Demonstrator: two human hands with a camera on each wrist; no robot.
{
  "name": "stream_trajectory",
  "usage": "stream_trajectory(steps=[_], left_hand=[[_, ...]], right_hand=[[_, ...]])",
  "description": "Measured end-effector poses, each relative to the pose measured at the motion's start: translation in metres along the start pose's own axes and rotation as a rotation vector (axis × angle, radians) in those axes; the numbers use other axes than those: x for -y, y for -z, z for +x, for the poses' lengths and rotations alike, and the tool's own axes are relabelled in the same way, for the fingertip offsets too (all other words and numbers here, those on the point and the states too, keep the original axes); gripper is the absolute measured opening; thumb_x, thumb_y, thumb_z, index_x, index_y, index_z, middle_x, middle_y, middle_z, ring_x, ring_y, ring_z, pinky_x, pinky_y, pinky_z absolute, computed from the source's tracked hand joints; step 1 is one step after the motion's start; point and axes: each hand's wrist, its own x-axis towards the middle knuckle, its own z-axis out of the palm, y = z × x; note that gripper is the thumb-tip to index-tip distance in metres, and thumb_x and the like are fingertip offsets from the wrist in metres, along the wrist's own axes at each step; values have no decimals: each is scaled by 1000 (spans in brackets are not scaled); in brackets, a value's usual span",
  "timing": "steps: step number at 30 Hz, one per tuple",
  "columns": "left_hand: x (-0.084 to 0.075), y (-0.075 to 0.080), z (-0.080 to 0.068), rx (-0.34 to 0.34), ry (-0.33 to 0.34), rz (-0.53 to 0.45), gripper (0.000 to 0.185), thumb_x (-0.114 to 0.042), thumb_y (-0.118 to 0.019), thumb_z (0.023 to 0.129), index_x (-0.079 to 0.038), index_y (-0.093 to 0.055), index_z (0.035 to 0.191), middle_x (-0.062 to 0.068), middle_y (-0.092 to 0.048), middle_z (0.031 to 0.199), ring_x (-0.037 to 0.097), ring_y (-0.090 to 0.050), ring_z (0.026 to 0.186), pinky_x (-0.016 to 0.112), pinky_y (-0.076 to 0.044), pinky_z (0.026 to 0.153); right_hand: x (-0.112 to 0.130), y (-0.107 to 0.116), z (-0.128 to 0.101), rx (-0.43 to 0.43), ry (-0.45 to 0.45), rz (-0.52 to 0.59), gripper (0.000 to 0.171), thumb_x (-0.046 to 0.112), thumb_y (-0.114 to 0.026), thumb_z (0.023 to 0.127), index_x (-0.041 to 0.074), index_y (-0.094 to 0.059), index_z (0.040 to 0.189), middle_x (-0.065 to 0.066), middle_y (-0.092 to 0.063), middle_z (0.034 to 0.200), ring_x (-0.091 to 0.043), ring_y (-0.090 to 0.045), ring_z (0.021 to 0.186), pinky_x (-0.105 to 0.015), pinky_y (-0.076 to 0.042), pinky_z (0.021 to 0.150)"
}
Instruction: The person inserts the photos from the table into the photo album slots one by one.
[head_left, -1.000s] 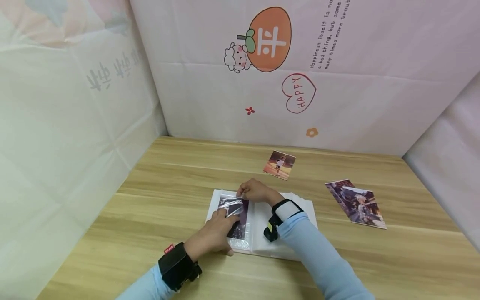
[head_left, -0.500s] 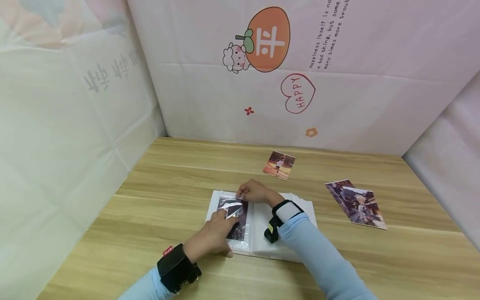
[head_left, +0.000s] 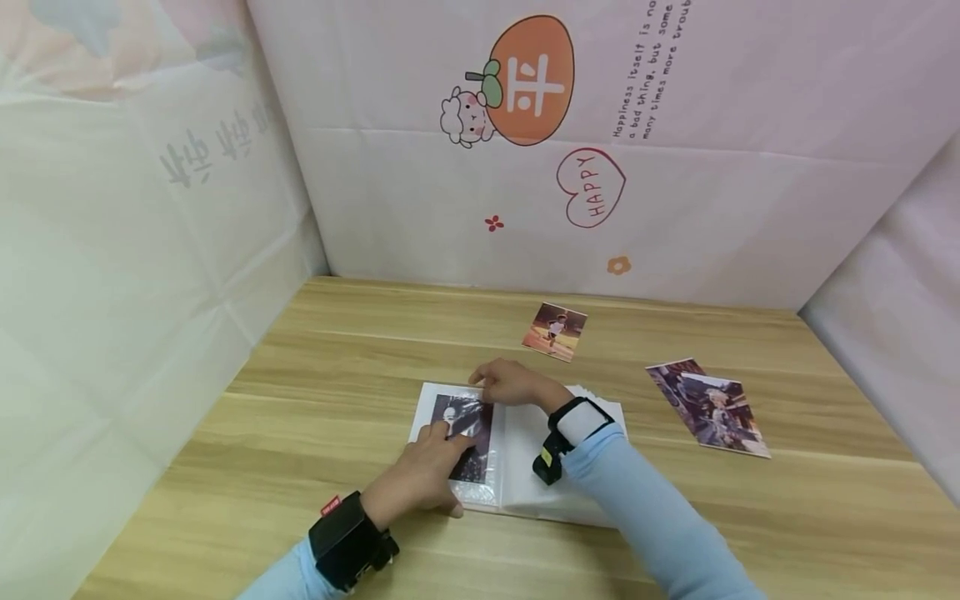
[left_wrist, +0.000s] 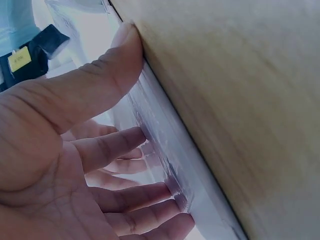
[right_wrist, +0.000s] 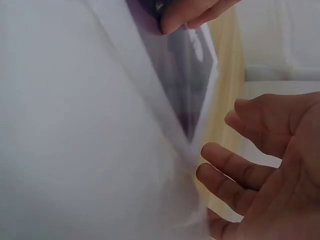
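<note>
Head view: dark photo (head_left: 467, 435) sits in the left-page sleeve of the open album (head_left: 517, 467), mid-table; left hand (head_left: 423, 477) presses it with flat, released fingers, right hand (head_left: 508, 383) rests loose-fingered at the page's top edge, grasping nothing. Risk: sliding fingers could crease the plastic or skew the print. Loose photo (head_left: 555, 331) and photo pile (head_left: 708, 407) lie well apart; bare table (head_left: 300, 392) left.

The left hand (head_left: 422, 475) covered the near part of the dark photo (head_left: 467, 429) in the album (head_left: 517, 454), and the right forearm (head_left: 600, 475) hid much of the album's right page. Beyond the album, the small photo (head_left: 554, 331) and the overlapped photos (head_left: 708, 408) to the album's right were too small to tell their subjects. In the right wrist view the album page (right_wrist: 75, 125) was blurred, and the right hand (right_wrist: 270, 170) was cut off by the frame edge.
</note>
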Motion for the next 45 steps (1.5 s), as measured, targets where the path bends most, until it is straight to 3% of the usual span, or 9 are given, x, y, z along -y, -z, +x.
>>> stream_trajectory(steps=[2, 5, 8, 19, 27, 36, 40, 45], left_hand=[[1, -1, 0, -1, -5, 3, 88, -30, -90, 49, -7, -55, 127, 17, -46, 114, 29, -42, 100, 44, -43, 76], [3, -2, 1, 2, -2, 6, 89, -30, -91, 49, -7, -55, 127, 16, -46, 114, 29, -42, 99, 43, -43, 76], [4, -3, 1, 5, 4, 5, 89, -30, -91, 49, -7, -55, 127, 16, -46, 113, 28, -42, 99, 42, -43, 76], [4, -2, -3, 18, -33, -8, 85, -27, -88, 57, -4, -52, 130, 17, -45, 117, 29, -41, 103, 42, -42, 79], [3, -1, -5, 30, -47, -23, 83, -27, -86, 60, -4, -50, 131, 21, -42, 122, 32, -40, 106, 43, -42, 80], [4, -5, -6, 34, -36, -63, 83, -25, -87, 60, -4, -50, 131, 24, -40, 127, 37, -38, 114, 49, -41, 83], [5, -7, -6, 28, -38, -66, 84, -25, -87, 59, -3, -50, 131, 25, -39, 128, 38, -37, 115, 49, -41, 84], [5, -6, -4, 11, -45, -56, 85, -26, -87, 58, -3, -50, 132, 26, -39, 128, 38, -37, 115, 50, -41, 84]], right_hand=[[3, 5, -6, 10, 2, -27, 39, 4, -57, 85, -1, -57, 123, -15, -61, 109, -26, -58, 92, -33, -47, 75], [6, 12, -16, 28, 30, -55, 43, 7, -58, 87, -2, -52, 128, -16, -52, 128, -34, -49, 115, -43, -43, 89], [6, 19, -28, 59, 38, -82, 45, 9, -57, 88, -2, -49, 131, -18, -47, 133, -35, -43, 120, -47, -38, 94], [-1, 24, -68, 28, 113, -235, 47, 12, -63, 87, -2, -50, 130, -24, -46, 131, -38, -40, 122, -51, -33, 97], [-7, 19, -104, 11, 76, -300, 53, 19, -67, 85, 6, -49, 133, -29, -32, 140, -45, -29, 127, -60, -27, 97], [-26, 5, -144, -102, 176, -335, 54, 25, -67, 85, 7, -50, 132, -29, -33, 139, -46, -30, 126, -61, -27, 96], [-33, -1, -161, -129, 169, -323, 54, 29, -68, 84, 3, -53, 129, -30, -34, 138, -46, -32, 124, -60, -30, 94], [-40, -3, -175, -133, 98, -312, 57, 36, -68, 83, 1, -55, 127, -31, -35, 136, -49, -37, 120, -58, -34, 92]])
